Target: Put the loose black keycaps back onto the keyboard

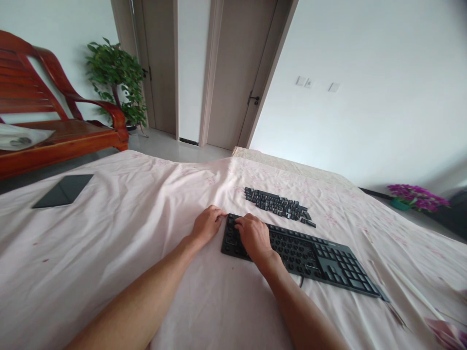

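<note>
A black keyboard [330,267] lies slantwise on the pink floral sheet; many key positions across its main block have no caps, while the number pad still has its keys. My left hand [208,225] is at the keyboard's upper left corner, fingers drawn together with the tips on the edge. Over the left end of the keyboard is my right hand [253,235], its fingers curled and pinched at the key bed; whatever is between the fingertips is too small to make out. Just beyond the keyboard, loose black keycaps [279,204] lie grouped in rows.
A dark tablet [64,190] rests on the sheet [146,214] at the left. Thin sticks or tools [397,315] lie by the keyboard's right end. Beyond the bed are a wooden chair [73,131], a leafy plant [116,73], doors and purple flowers [419,194].
</note>
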### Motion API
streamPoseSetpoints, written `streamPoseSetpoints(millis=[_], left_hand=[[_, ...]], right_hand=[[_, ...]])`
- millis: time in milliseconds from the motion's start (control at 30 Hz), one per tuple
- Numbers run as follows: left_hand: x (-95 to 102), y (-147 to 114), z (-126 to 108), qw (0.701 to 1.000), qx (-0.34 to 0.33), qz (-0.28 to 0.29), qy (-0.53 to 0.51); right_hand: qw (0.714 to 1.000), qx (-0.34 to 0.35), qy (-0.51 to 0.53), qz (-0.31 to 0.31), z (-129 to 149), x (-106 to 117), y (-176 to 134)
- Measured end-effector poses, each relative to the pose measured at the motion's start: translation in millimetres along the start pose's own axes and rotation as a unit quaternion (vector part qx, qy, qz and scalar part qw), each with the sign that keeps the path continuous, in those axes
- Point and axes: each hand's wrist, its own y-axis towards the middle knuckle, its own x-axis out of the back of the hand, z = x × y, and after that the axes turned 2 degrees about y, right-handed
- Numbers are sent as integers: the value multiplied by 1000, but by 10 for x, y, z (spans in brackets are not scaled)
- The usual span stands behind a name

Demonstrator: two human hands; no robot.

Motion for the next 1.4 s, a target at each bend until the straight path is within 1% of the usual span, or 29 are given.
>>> streamPoseSetpoints(millis=[167,367,633,833,967,1067,1233,1300,1400], left_hand=[[30,1,-28,1000,7,7,2],[27,0,-25,1000,0,1,-3],[1,-8,2,1000,-6,-7,-7],[-15,-12,23,1000,-12,-6,2],[-25,-18,26,1000,-11,-11,3],[-17,-22,18,1000,-12,-10,1],[-1,-27,9,1000,-12,-7,-4],[0,-27,10,1000,-12,-7,-5],[1,-25,11,1000,-11,-11,-6]], right_hand=[[999,9,-32,13,51,16,-9],[996,23,-84,18,129,22,-112],[994,42,-101,24,155,4,-141],[992,47,-103,54,158,80,-149],[991,53,-112,48,205,113,-189],[994,48,-86,39,156,108,-193],[999,-14,39,35,-31,115,-105],[998,-17,51,34,-50,115,-67],[999,-7,36,35,-12,95,-28]])
